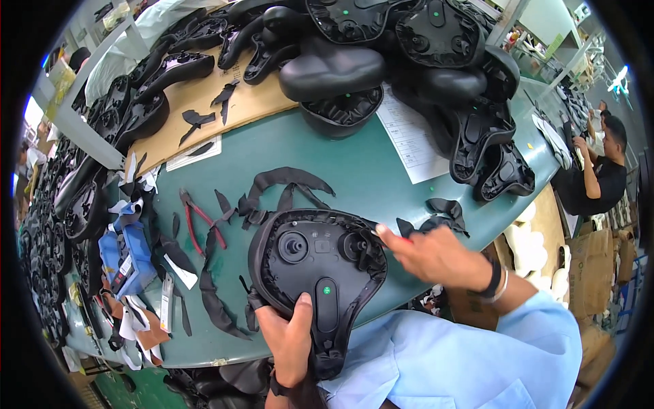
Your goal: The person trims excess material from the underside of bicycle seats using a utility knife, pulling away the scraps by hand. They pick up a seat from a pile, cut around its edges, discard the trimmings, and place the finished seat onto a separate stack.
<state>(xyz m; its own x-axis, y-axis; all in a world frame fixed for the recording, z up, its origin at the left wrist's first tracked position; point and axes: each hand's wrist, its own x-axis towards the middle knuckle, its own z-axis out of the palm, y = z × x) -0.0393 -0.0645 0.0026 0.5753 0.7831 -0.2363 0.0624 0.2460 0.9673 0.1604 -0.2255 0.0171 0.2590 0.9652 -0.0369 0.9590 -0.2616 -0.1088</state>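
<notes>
A black bicycle saddle (272, 255) lies upside down at the front edge of the table, its plastic base and gathered cover edge facing up. My left hand (289, 337) is closed on its lower left side, the thumb pressed on the base. Beside the saddle's upper right rim, my right hand (436, 253) is closed round a slim tool with a red handle (407, 240). The tool's tip is too small to make out. Curved black cover scraps (289, 178) lie just beyond the saddle.
Red-handled pincers (199, 221) lie left of the saddle, near a blue holder (129, 255) and many offcuts. More black saddles (334, 71) are piled along the far side, some on cardboard (242, 102). A printed sheet (412, 140) lies under them. A person (599, 170) works at the right.
</notes>
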